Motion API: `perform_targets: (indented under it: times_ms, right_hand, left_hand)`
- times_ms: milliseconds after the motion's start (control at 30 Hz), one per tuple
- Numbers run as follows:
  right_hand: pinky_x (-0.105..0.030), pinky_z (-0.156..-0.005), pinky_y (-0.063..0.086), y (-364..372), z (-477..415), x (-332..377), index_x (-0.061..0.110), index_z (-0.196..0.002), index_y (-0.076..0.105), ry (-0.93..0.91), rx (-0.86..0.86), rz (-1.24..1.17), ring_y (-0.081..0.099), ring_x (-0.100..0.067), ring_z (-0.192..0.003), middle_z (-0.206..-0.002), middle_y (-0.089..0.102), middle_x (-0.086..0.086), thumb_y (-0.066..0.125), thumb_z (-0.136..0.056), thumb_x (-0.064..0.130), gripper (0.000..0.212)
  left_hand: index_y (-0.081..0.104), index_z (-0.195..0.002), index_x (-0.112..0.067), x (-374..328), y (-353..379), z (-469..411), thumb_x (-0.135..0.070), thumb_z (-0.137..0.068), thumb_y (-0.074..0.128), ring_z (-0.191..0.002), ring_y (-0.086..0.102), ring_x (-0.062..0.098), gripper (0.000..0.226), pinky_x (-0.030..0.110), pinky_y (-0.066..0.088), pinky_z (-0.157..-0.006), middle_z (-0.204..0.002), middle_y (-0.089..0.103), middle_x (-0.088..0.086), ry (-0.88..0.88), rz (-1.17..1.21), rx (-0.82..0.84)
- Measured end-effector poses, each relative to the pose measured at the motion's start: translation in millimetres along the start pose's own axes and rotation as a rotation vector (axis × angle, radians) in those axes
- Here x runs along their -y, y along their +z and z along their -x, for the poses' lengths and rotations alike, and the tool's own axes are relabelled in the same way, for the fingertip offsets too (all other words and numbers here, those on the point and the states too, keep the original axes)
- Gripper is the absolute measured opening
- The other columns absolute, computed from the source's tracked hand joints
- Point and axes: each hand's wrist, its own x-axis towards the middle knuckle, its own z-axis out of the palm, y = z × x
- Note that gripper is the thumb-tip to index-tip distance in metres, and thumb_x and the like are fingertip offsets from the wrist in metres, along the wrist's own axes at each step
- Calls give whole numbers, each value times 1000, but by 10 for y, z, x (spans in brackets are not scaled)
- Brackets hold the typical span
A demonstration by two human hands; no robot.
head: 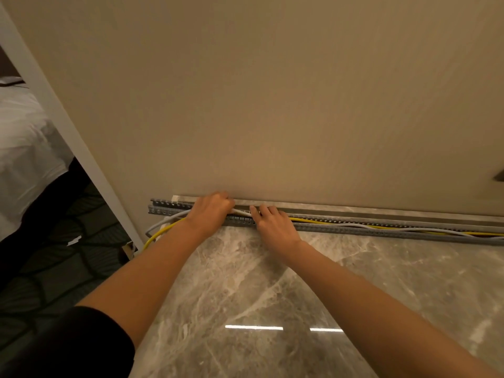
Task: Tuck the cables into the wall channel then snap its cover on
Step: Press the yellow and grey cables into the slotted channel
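Note:
A grey slotted wall channel (381,232) runs along the foot of the beige wall, open at the front. A yellow cable (321,221) and a white cable (409,229) lie along it; at the left end both spill out onto the floor. My left hand (210,211) rests on the channel near its left end, fingers curled over the cables. Just to the right, my right hand (272,223) lies flat with its fingers pressing on the cables inside the channel. No separate cover is visible.
A polished marble floor (245,296) spreads below the channel. A white door frame (71,137) slants down the left, with dark patterned carpet (54,255) and a bed with white bedding (24,137) beyond it.

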Motion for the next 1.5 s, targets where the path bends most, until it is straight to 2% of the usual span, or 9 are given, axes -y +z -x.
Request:
perform_targets:
  times_ms: [167, 333, 467, 667, 867, 1000, 1167, 1333, 1500]
  right_hand:
    - [-44, -108, 31, 37, -19, 22, 8, -150, -1, 32, 89, 59, 30, -33, -136, -149, 28, -17, 31, -101, 34, 64]
    - [-45, -111, 28, -98, -34, 138, 1, -148, 11, 91, 87, 26, 31, -34, -135, -148, 30, -18, 40, -97, 18, 61]
    - [-41, -112, 28, -171, -71, 328, -1, -145, 18, 44, 19, -45, 34, -33, -135, -144, 36, -17, 52, -90, 12, 66]
    - [-37, -109, 31, -268, -251, 635, 2, -142, 27, -57, -72, -133, 41, -32, -131, -142, 42, -16, 42, -92, 2, 52]
    - [-39, -91, 43, -305, -333, 705, 2, -132, 38, -71, -57, -158, 51, -34, -118, -132, 50, -18, 46, -91, -4, 43]
    - [-39, -91, 43, -274, -347, 674, 2, -136, 35, -82, -60, -142, 51, -34, -119, -133, 50, -18, 47, -90, -4, 47]
    - [-39, -93, 43, -318, -391, 687, 3, -135, 38, -59, -55, -144, 51, -34, -118, -130, 53, -19, 40, -94, -3, 42]
    - [-39, -94, 41, -279, -388, 674, 5, -136, 39, -83, -73, -157, 50, -35, -118, -129, 52, -19, 41, -91, -6, 46]
    - [-42, -90, 44, -291, -417, 641, 5, -136, 42, -75, -76, -229, 54, -36, -113, -125, 56, -20, 43, -88, -11, 50]
  left_hand:
    - [61, -106, 1, -4, 79, 57, -7, -96, 42, -100, 57, 31, 23, 39, 47, -83, -114, 54, 15, 29, 72, 25]
    - [59, -118, -1, 85, 61, 159, -3, -94, 44, -112, 50, 30, 29, 34, 39, -95, -122, 49, 16, -1, 285, -12]
    - [43, -136, -5, 213, 59, 285, -5, -92, 50, -116, 50, 33, 45, 40, 43, -98, -129, 43, 16, -187, 390, -125]
    - [58, -105, -4, 587, 9, 415, -23, -85, 64, -106, 53, 34, 28, 41, 43, -89, -117, 55, 17, -409, 308, -16]
    - [58, -103, 1, 645, 23, 448, -19, -85, 65, -102, 56, 34, 28, 39, 45, -85, -114, 58, 19, -445, 414, -27]
    - [60, -104, 3, 698, 28, 447, -24, -85, 65, -102, 58, 34, 33, 40, 46, -85, -112, 61, 20, -436, 359, 30]
    - [66, -108, -6, 769, 127, 522, -5, -87, 58, -103, 58, 32, 22, 40, 47, -86, -115, 61, 17, -354, 327, 82]
    - [62, -102, -5, 791, 138, 567, -14, -89, 58, -101, 59, 32, 16, 39, 46, -84, -110, 64, 16, -375, 317, 33]
    - [56, -98, 0, 881, 52, 488, -3, -88, 52, -96, 58, 36, 11, 40, 46, -78, -108, 60, 19, -309, 297, -63]
